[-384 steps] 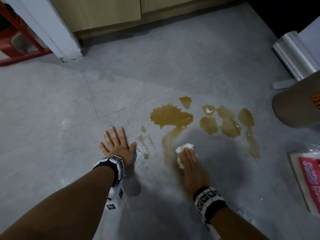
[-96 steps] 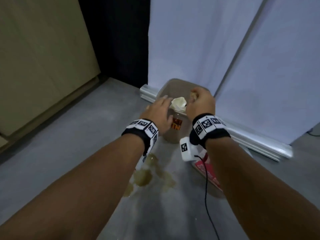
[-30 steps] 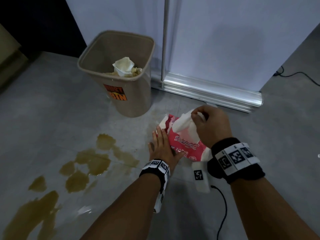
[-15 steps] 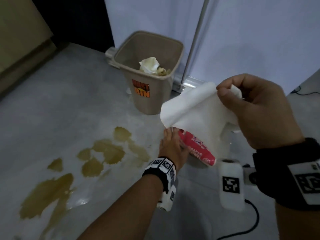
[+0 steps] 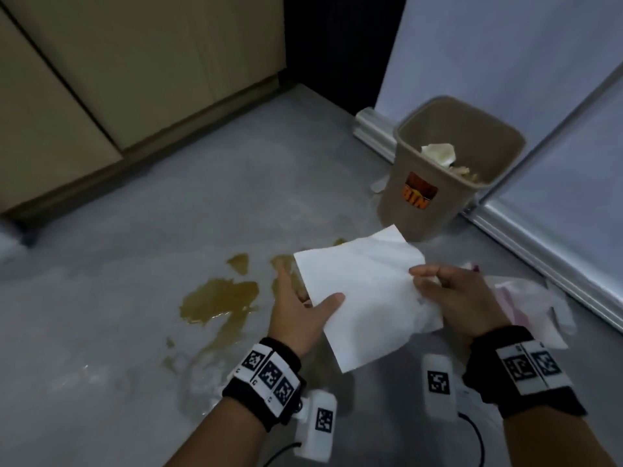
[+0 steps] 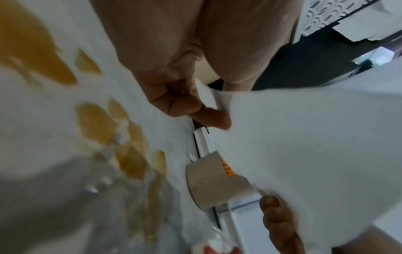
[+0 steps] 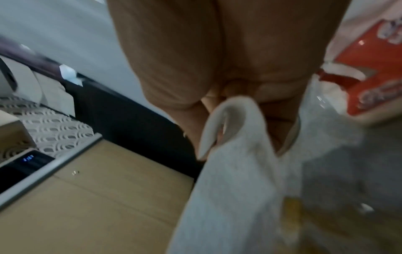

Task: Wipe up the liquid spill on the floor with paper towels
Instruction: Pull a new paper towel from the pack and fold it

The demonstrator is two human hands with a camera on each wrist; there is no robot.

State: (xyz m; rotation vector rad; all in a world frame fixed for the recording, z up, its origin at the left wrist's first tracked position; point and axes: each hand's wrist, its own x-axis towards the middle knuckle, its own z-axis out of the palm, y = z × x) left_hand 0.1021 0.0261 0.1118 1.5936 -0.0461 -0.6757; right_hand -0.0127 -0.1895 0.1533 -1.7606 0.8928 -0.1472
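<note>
Amber-brown liquid spill (image 5: 219,299) pools on grey tiled floor (image 5: 135,247), left of centre. Left hand (image 5: 300,315), fingers nearly straight, supports near edge of white square paper towel (image 5: 364,298) with thumb on top, probably to spread it flat. Right hand (image 5: 462,298) pinches the opposite edge in curled fingers, sheet held above the spill (not yet touching). Beige plastic waste bin (image 5: 448,183) with used wads stands beyond; red towel packet (image 7: 369,77) lies right. Beige cabinets (image 5: 118,79) at back.
</note>
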